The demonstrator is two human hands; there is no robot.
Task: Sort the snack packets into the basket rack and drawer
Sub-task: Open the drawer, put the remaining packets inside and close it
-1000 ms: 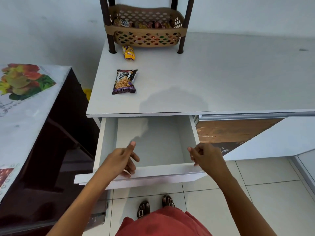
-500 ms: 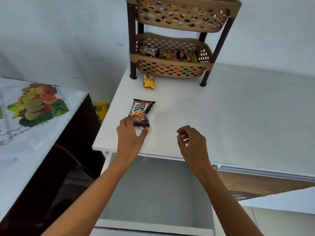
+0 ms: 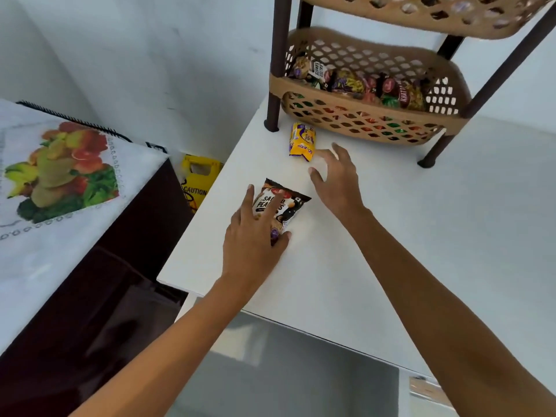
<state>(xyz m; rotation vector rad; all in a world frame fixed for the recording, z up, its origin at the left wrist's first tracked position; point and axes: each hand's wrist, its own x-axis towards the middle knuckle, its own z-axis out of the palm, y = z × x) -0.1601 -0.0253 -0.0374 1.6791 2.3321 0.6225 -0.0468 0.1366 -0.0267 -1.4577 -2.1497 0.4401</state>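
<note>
Left hand (image 3: 255, 236) lies flat on the peanut packet (image 3: 285, 206) near the worktop's (image 3: 421, 236) left edge, fingers spread over it, thumb tucked at its lower corner; closing on it, not lifted, packet flat on the surface. Grip looks partial, so I count it as touching, not yet a firm hold.

Right hand (image 3: 337, 179) is open, fingers spread, hovering just beside the yellow biscuit packet (image 3: 301, 142), which lies near the back left corner, in front of the rack's front left leg. No contact that I can see.

Basket rack (image 3: 361, 121) stands at the back of the worktop. Lower basket already holds a row of packets; upper basket (image 3: 421, 16) only partly in frame, contents unclear.

Drawer (image 3: 285, 371) under the front edge is pulled open; the visible part looks bare, nothing in it yet.

Judgement: most sorting into the rack done. Two loose packets left on the worktop, both being reached for. Drawer part apparently not started. Which packet goes where can't be told.
</note>
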